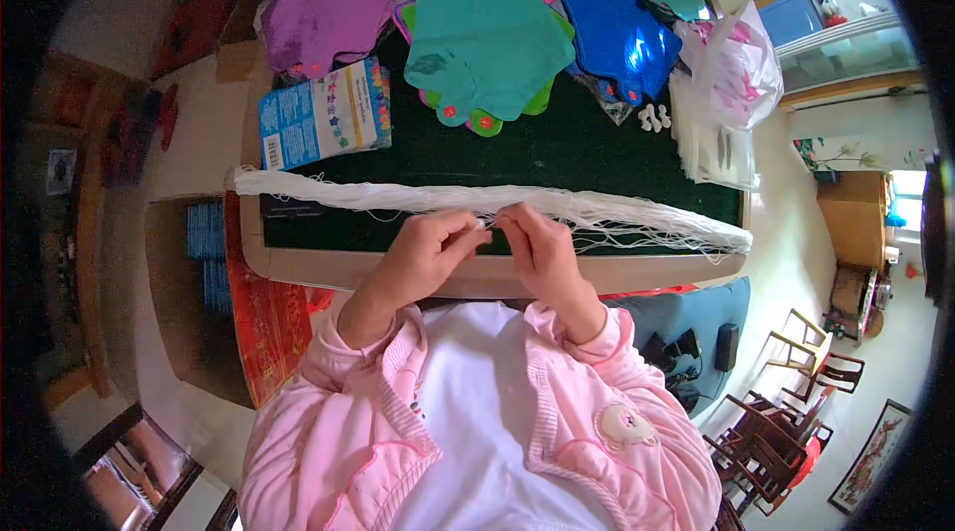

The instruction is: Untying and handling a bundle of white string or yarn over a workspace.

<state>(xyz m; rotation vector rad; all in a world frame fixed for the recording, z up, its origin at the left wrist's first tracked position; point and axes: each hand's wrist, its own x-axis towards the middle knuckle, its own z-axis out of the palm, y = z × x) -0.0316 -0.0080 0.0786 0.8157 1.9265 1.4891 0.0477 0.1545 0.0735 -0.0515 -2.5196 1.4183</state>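
A long skein of white string (398, 197) stretches across the dark green table top, close to its near edge, with loose strands hanging along its lower side. In front of its middle, my left hand (428, 251) is closed in a pinch, with a bit of white string (483, 225) showing at the fingertips. Just to the right, my right hand (542, 251) also pinches, its fingertips almost touching the left ones and meeting at the same string. The exact grip is too small to make out.
Beyond the skein lie teal (487, 44), purple (328, 14) and blue flat shapes (619, 39) with red dots. A printed blue packet (326, 113) lies left. Small white pieces (655, 117), clear bags (711, 148) and a white-pink plastic bag (736, 69) are at right.
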